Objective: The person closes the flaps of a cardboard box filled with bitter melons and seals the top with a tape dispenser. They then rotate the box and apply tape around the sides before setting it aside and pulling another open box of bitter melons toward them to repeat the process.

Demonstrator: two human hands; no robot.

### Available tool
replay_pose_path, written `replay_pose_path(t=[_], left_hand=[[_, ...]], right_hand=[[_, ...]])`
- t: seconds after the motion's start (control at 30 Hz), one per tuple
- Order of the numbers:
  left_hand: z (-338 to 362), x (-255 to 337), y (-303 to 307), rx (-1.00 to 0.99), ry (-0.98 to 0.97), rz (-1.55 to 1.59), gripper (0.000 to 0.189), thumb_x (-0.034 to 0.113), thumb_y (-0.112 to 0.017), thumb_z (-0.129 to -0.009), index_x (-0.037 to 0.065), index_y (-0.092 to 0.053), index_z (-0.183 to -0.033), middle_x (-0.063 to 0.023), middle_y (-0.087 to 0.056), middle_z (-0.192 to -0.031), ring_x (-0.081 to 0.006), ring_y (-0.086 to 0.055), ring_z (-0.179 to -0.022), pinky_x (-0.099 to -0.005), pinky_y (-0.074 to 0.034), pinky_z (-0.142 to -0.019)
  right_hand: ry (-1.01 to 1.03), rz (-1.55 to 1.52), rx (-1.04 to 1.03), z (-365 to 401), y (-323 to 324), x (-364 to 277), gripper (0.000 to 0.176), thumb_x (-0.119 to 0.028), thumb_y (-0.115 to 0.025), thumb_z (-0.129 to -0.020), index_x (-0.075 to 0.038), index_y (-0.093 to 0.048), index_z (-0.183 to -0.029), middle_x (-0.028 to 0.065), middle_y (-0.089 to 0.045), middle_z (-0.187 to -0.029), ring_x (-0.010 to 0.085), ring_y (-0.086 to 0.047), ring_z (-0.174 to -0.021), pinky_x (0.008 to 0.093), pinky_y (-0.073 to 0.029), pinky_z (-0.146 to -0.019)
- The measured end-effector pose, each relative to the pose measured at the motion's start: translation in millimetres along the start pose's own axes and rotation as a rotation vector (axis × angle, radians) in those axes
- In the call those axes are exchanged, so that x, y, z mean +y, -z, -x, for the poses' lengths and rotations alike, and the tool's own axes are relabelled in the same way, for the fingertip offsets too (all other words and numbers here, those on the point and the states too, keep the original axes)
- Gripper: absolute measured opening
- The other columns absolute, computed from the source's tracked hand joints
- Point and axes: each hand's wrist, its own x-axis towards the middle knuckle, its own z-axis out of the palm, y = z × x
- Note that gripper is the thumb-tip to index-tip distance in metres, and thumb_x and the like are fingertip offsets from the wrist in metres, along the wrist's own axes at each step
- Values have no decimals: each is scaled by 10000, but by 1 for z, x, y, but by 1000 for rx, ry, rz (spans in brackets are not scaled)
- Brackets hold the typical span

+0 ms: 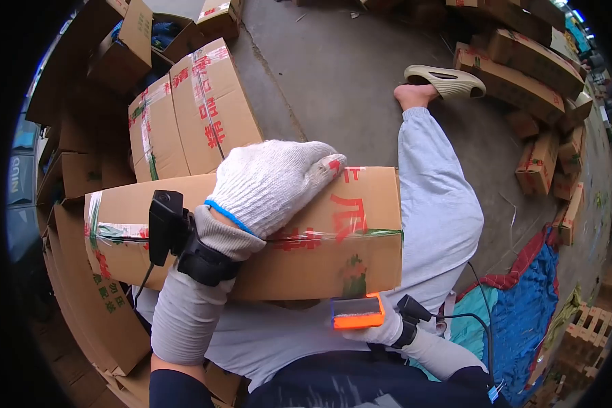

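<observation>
A taped cardboard box [374, 265] with red and green printing lies across my lap, its long side running left to right. My left hand [272, 187], in a white knitted glove, rests on top of it with the fingers curled over the far edge. Clear tape and a green strip run along the middle of the box. Below its near right edge, my gloved right hand [377, 330] is closed around an orange-framed tool that looks like a tape dispenser [360, 319]. The right fingers are partly hidden behind that tool.
Another taped box [190, 109] lies just beyond, on the left. Open cartons [122, 58] crowd the left side, and stacked boxes [517, 78] stand at the upper right. My leg [435, 183] stretches across the concrete floor [326, 75]. A blue sheet [523, 292] lies at the right.
</observation>
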Motion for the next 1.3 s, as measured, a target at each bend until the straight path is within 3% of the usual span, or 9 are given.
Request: replay_pose_path(t=[0.03,0.1,0.3,0.43,0.57,0.63,0.93,1.03,1.3], left_hand=[[1,-9,-3,95,-79,52,393,438,-545,-992,143,-727,-1178,-119,-753,-1024,-304,-725,-942,-393,-562,-840],[3,-11,7,180,-123,116,359,352,-631,-957,115,-701,-1219,-134,-744,-1084,-321,-719,-976,-395,-556,-886],[-14,4,5,310,-253,-318,802,549,-687,-819,187,-461,-1498,-229,-419,-1532,-450,-394,-1400,-533,-342,-1118],[-22,3,-10,393,-160,-392,761,619,-625,-849,219,-496,-1483,-219,-439,-1522,-406,-458,-1360,-485,-394,-1065],[-26,1,-14,384,-109,-345,742,641,-585,-883,226,-493,-1491,-207,-475,-1495,-357,-554,-1247,-488,-433,-1011],[-28,-2,-12,376,-40,-361,731,643,-571,-899,227,-489,-1495,-198,-499,-1471,-361,-563,-1236,-480,-443,-1006],[-34,-17,0,292,-72,-135,638,617,-616,-886,106,-629,-1269,-154,-723,-1007,-346,-707,-961,-449,-544,-815],[-41,-35,20,103,-92,-34,594,609,-583,-912,74,-676,-1153,-177,-726,-1002,-346,-706,-965,-438,-546,-843],[-51,-45,34,-32,19,175,285,302,-528,-995,94,-662,-1136,-153,-700,-1023,-352,-686,-968,-418,-539,-856]], right_hand=[[-121,-856,103,-7,0,3,638,-171,-771,-857,-83,-509,-1432,64,-639,-1356,232,-635,-1186,398,-439,-1096],[35,-275,302,-16,29,-11,611,-220,-739,-893,-58,-497,-1430,82,-684,-1280,247,-655,-1170,394,-455,-1088],[-218,-457,386,-73,135,-69,469,-344,-752,-920,30,-667,-1190,74,-735,-935,131,-700,-825,265,-557,-750],[-452,-747,420,-60,127,-114,425,-378,-689,-965,15,-681,-1126,94,-722,-829,163,-709,-703,280,-568,-680],[-348,-153,412,-13,103,-142,411,-370,-659,-984,24,-678,-1097,77,-737,-814,159,-708,-703,284,-563,-674],[-758,-585,404,3,96,-163,390,-349,-666,-981,15,-674,-1122,81,-753,-852,146,-711,-727,279,-562,-690],[-207,-504,288,-23,48,55,469,-273,-743,-932,-45,-584,-1310,62,-703,-1123,166,-659,-1034,348,-534,-919],[-297,207,49,-98,106,75,510,-251,-731,-928,-66,-539,-1363,77,-670,-1208,206,-639,-1095,377,-520,-968],[25,-534,-22,-309,320,85,447,-193,-661,-971,1,-557,-1360,130,-650,-1284,239,-628,-1162,378,-530,-1009]])
